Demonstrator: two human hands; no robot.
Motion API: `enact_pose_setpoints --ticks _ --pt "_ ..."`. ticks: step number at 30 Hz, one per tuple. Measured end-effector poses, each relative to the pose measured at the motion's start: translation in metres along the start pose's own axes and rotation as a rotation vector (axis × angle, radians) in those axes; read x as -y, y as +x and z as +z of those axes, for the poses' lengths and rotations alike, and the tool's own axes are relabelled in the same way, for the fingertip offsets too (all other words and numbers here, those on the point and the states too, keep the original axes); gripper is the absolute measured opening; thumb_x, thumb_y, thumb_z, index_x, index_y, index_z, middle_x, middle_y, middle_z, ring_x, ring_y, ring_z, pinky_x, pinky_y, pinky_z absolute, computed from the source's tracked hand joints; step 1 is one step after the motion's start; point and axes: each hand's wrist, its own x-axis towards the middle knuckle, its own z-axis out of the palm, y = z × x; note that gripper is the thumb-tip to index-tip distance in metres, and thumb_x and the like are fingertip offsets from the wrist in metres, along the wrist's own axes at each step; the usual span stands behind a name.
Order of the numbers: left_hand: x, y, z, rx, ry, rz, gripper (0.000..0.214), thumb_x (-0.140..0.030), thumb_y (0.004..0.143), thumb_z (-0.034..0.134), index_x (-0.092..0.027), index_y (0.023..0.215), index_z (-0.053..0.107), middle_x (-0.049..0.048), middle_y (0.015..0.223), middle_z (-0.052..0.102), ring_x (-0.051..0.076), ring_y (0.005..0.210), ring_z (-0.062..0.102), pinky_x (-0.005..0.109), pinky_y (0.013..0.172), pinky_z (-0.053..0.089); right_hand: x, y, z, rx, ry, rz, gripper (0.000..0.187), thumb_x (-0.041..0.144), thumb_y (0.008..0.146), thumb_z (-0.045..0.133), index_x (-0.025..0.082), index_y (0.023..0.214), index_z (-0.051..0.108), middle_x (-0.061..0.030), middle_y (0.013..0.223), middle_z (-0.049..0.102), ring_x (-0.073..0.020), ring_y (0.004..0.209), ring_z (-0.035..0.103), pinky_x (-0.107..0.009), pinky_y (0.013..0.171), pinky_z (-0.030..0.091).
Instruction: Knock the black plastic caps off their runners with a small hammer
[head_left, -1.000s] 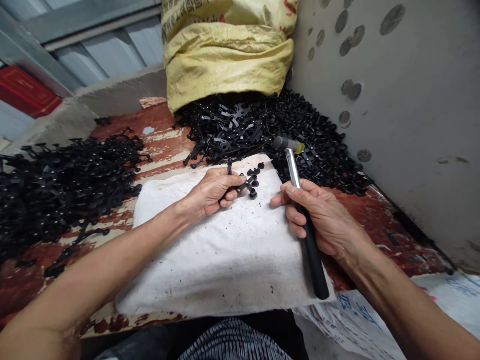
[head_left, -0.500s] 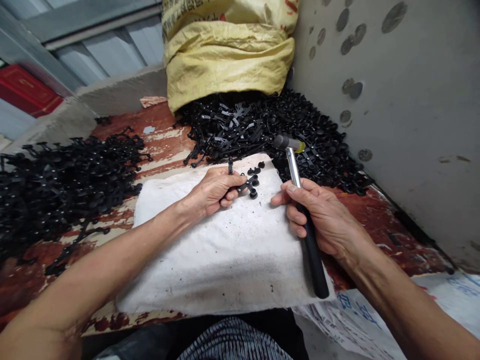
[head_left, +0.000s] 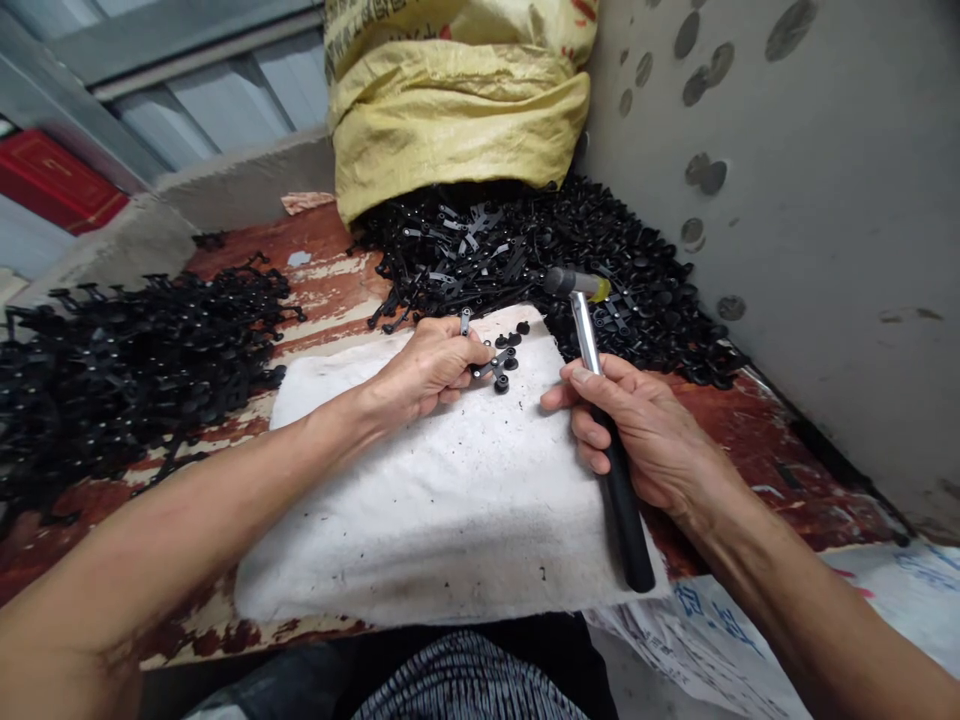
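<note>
My left hand (head_left: 429, 372) is closed round a small black plastic part (head_left: 495, 366) and holds it on the white cloth pad (head_left: 450, 500). A short stem of the part sticks up above my fingers. A few loose black round pieces (head_left: 516, 338) lie on the pad just beyond it. My right hand (head_left: 637, 430) grips a small hammer (head_left: 592, 350) by its black handle. Its head, with a yellow tip, hovers above the far right corner of the pad, to the right of the part.
A big heap of black plastic parts (head_left: 525, 250) spills from a yellow sack (head_left: 457, 110) at the back. A second heap of black parts (head_left: 127, 350) covers the left of the worn red table (head_left: 330, 290). A grey wall (head_left: 810, 230) stands close on the right.
My left hand has shifted the black part slightly up and away on the pad. The hammer has lifted a touch.
</note>
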Motion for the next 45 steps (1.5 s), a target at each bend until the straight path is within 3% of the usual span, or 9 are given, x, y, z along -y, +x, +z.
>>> enact_pose_setpoints --ticks 9,12,17,21,27,34,38,40,45 --pt "0.002 0.006 -0.006 0.004 0.047 -0.037 0.019 -0.006 0.071 0.061 -0.018 0.063 0.049 0.0001 0.049 0.057 0.004 0.033 0.039 0.018 0.033 0.015 0.002 -0.004 0.001 -0.008 -0.066 0.014 0.027 0.041 0.079 0.070 0.020 0.084 0.053 0.0027 0.068 0.065 -0.0039 0.037 0.034 -0.016 0.029 0.032" --pt "0.000 0.004 -0.005 -0.034 0.098 -0.021 0.018 -0.007 0.070 0.064 -0.018 0.065 0.051 -0.0021 0.046 0.053 0.004 0.034 0.039 0.018 0.034 0.016 0.008 -0.013 -0.004 0.012 -0.243 -0.013 0.024 0.041 0.087 0.058 0.018 0.095 0.058 0.0013 0.068 0.063 -0.0064 0.039 0.036 -0.019 0.029 0.032" --pt "-0.004 0.005 -0.003 -0.037 0.095 -0.092 0.022 -0.006 0.069 0.062 -0.019 0.062 0.045 -0.0016 0.046 0.051 0.005 0.035 0.037 0.019 0.036 0.015 0.009 -0.024 -0.019 -0.017 -0.994 -0.458 0.044 0.029 0.093 0.045 0.019 0.134 0.056 -0.0052 0.080 0.069 -0.0184 0.061 0.063 -0.031 0.054 0.052" --pt "-0.006 0.003 -0.001 -0.073 0.136 -0.065 0.027 -0.006 0.069 0.064 -0.020 0.060 0.042 -0.0061 0.040 0.039 0.004 0.033 0.028 0.022 0.037 0.012 0.001 -0.025 -0.026 -0.023 -1.267 -0.650 0.050 0.021 0.092 0.044 0.020 0.142 0.052 -0.0110 0.108 0.074 -0.0255 0.084 0.072 -0.037 0.067 0.058" --pt "-0.012 -0.001 0.002 -0.070 0.165 -0.069 0.025 -0.005 0.072 0.062 -0.018 0.060 0.044 0.0010 0.051 0.057 0.002 0.034 0.027 0.021 0.037 0.013 0.001 -0.029 -0.027 -0.028 -1.318 -0.835 0.054 0.013 0.093 0.045 0.024 0.146 0.047 -0.0081 0.109 0.075 -0.0238 0.090 0.073 -0.037 0.074 0.061" --pt "-0.008 0.003 -0.001 -0.047 0.118 -0.110 0.027 -0.005 0.075 0.060 -0.019 0.060 0.044 -0.0032 0.042 0.046 0.003 0.031 0.026 0.020 0.036 0.012 0.003 -0.032 -0.022 -0.079 -1.202 -1.018 0.061 0.009 0.094 0.045 0.027 0.152 0.038 -0.0081 0.116 0.072 -0.0187 0.089 0.071 -0.033 0.078 0.059" --pt "-0.006 0.002 0.000 -0.051 0.076 -0.101 0.027 -0.003 0.074 0.061 -0.019 0.060 0.044 -0.0036 0.041 0.045 0.003 0.031 0.029 0.020 0.036 0.010 0.004 -0.031 -0.023 -0.003 -1.362 -0.876 0.056 0.014 0.093 0.043 0.024 0.149 0.045 -0.0078 0.092 0.074 -0.0245 0.082 0.071 -0.039 0.070 0.060" --pt "-0.007 0.001 0.000 -0.048 0.049 -0.098 0.026 -0.002 0.073 0.062 -0.018 0.061 0.045 -0.0033 0.042 0.047 0.002 0.031 0.030 0.020 0.036 0.010 0.009 -0.035 -0.019 0.033 -1.394 -0.820 0.055 0.015 0.093 0.042 0.025 0.148 0.046 -0.0089 0.093 0.074 -0.0263 0.083 0.071 -0.042 0.072 0.060" --pt "-0.005 0.001 -0.001 -0.019 0.037 -0.096 0.025 -0.003 0.074 0.061 -0.018 0.060 0.046 -0.0013 0.043 0.049 0.003 0.031 0.032 0.020 0.036 0.012 0.016 -0.047 -0.010 -0.137 -1.223 -1.001 0.061 0.013 0.095 0.043 0.031 0.153 0.036 -0.0102 0.118 0.070 -0.0240 0.085 0.071 -0.041 0.079 0.059"
